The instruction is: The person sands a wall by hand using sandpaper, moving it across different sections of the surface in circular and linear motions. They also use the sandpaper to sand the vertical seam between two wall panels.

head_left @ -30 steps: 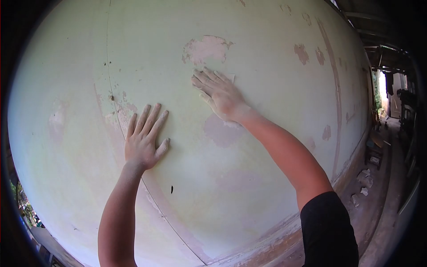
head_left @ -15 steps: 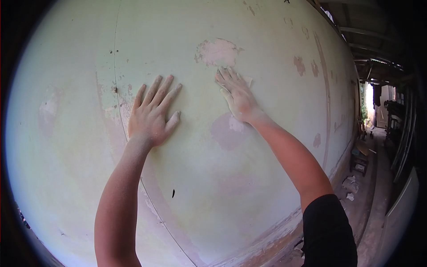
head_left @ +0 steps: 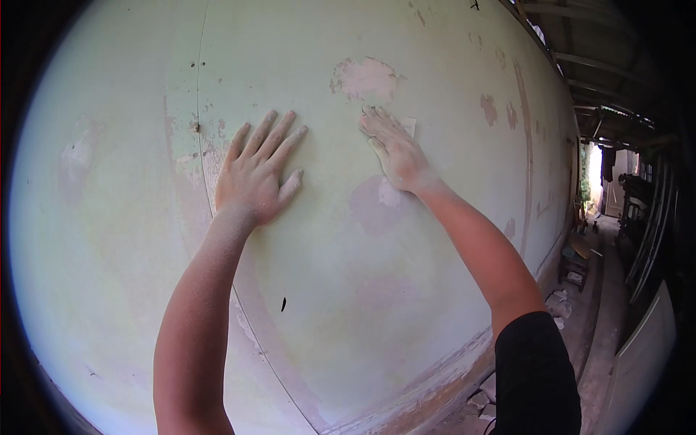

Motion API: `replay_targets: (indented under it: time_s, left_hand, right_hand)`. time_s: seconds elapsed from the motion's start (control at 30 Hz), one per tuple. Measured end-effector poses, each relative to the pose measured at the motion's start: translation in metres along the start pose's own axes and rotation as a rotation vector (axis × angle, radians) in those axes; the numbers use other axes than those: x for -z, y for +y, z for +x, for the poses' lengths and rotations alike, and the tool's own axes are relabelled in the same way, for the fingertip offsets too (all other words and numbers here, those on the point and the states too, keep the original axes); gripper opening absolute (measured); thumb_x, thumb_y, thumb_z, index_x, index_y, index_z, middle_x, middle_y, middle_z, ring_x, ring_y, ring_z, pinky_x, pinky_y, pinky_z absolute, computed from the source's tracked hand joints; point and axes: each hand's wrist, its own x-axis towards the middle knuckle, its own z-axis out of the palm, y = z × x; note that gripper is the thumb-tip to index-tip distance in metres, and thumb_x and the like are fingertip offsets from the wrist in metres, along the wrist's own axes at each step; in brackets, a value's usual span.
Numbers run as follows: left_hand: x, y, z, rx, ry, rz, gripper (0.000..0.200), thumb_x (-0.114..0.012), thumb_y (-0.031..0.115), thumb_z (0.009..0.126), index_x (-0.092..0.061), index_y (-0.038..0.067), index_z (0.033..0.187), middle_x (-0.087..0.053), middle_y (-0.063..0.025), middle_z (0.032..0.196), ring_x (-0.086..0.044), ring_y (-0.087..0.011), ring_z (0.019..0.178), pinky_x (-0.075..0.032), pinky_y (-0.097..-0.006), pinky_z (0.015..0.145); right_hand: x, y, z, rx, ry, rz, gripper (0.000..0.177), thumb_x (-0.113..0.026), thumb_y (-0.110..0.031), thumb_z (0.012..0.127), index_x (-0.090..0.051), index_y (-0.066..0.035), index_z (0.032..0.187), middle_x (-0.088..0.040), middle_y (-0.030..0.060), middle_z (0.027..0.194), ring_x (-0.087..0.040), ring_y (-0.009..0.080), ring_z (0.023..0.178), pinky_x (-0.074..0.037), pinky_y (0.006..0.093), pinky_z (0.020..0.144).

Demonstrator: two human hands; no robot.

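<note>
Fine pale dust coats both my hands. My left hand (head_left: 254,174) lies flat on the painted wall (head_left: 312,246), fingers spread, beside a thin vertical seam; nothing is in it. Higher and to the right, my right hand (head_left: 395,148) presses a pale piece of sandpaper (head_left: 410,126) flat against the wall. Only a corner of the sheet shows past the fingers; the palm hides the rest. Just above those fingertips is a whitish filler patch (head_left: 366,78). A smoother greyish patch (head_left: 371,210) sits below the right wrist.
Along the wall's foot at the right lie rubble pieces (head_left: 482,399) and a small stool (head_left: 576,268). A pale board (head_left: 641,355) leans at the lower right. A narrow roofed passage runs back to a bright opening (head_left: 596,174).
My right hand, with the sandpaper, has shifted slightly relative to the filler patch, and more of the sheet's corner shows. The left hand stays flat on the wall. The view has turned slightly.
</note>
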Motion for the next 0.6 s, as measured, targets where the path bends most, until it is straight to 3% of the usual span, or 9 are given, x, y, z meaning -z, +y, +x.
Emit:
replay_targets:
  time_s: [0.1, 0.17, 0.3, 0.37, 0.4, 0.47, 0.6]
  left_hand:
    - [-0.001, 0.000, -0.001, 0.006, 0.002, -0.012, 0.067, -0.046, 0.046, 0.102, -0.029, 0.033, 0.165, -0.023, 0.0059, 0.174, -0.019, -0.0162, 0.161, -0.011, -0.0444, 0.135]
    - [-0.001, 0.001, -0.001, 0.006, 0.000, -0.029, 0.068, -0.048, 0.046, 0.101, -0.030, 0.032, 0.165, -0.023, 0.0059, 0.174, -0.019, -0.0162, 0.161, -0.011, -0.0448, 0.134]
    - [0.002, 0.002, -0.002, 0.005, -0.008, -0.035, 0.068, -0.049, 0.045, 0.100, -0.031, 0.032, 0.164, -0.024, 0.0060, 0.174, -0.019, -0.0161, 0.161, -0.012, -0.0451, 0.134]
    - [0.003, 0.001, -0.002, 0.010, -0.006, -0.045, 0.067, -0.049, 0.044, 0.100, -0.033, 0.032, 0.164, -0.024, 0.0061, 0.174, -0.020, -0.0161, 0.160, -0.012, -0.0451, 0.134]
    - [0.003, 0.001, -0.002, 0.005, -0.003, -0.040, 0.067, -0.049, 0.044, 0.100, -0.033, 0.032, 0.164, -0.024, 0.0061, 0.174, -0.020, -0.0161, 0.160, -0.012, -0.0451, 0.134]
    - [0.002, 0.000, -0.003, 0.004, -0.011, -0.047, 0.068, -0.050, 0.043, 0.099, -0.033, 0.032, 0.164, -0.024, 0.0061, 0.174, -0.020, -0.0161, 0.160, -0.012, -0.0449, 0.134]
    - [0.001, 0.003, -0.003, 0.014, -0.002, -0.060, 0.068, -0.051, 0.043, 0.099, -0.034, 0.031, 0.163, -0.025, 0.0059, 0.173, -0.021, -0.0161, 0.160, -0.012, -0.0447, 0.134]
  right_hand:
    - [0.019, 0.034, 0.006, 0.075, -0.098, -0.086, 0.047, -0.037, -0.019, 0.112, -0.048, -0.018, 0.158, -0.035, 0.0099, 0.169, -0.029, 0.0328, 0.157, -0.024, 0.0429, 0.130]
    - [0.021, 0.051, 0.024, -0.297, 0.118, -0.142, 0.046, -0.040, -0.019, 0.112, -0.049, -0.017, 0.157, -0.036, 0.0095, 0.169, -0.031, 0.0332, 0.156, -0.025, 0.0426, 0.130]
    - [-0.013, 0.017, 0.049, -0.475, 0.282, -0.024, 0.049, -0.041, -0.013, 0.109, -0.049, -0.017, 0.158, -0.037, 0.0094, 0.168, -0.034, 0.0338, 0.155, -0.026, 0.0429, 0.130]
    - [-0.023, -0.012, 0.029, -0.151, 0.208, -0.017, 0.050, -0.040, -0.012, 0.109, -0.048, -0.018, 0.158, -0.038, 0.0080, 0.168, -0.035, 0.0335, 0.154, -0.026, 0.0435, 0.130]
    - [-0.020, -0.014, 0.016, -0.152, 0.214, -0.017, 0.050, -0.040, -0.012, 0.109, -0.048, -0.018, 0.158, -0.038, 0.0080, 0.168, -0.035, 0.0335, 0.154, -0.026, 0.0435, 0.130]
    - [-0.006, -0.003, -0.003, 0.038, -0.035, -0.006, 0.048, -0.041, -0.020, 0.110, -0.048, -0.019, 0.158, -0.039, 0.0070, 0.168, -0.035, 0.0325, 0.154, -0.028, 0.0445, 0.129]
    - [0.019, 0.044, 0.012, -0.029, 0.022, -0.034, 0.047, -0.041, -0.024, 0.111, -0.049, -0.019, 0.157, -0.039, 0.0064, 0.167, -0.035, 0.0299, 0.155, -0.030, 0.0436, 0.128]
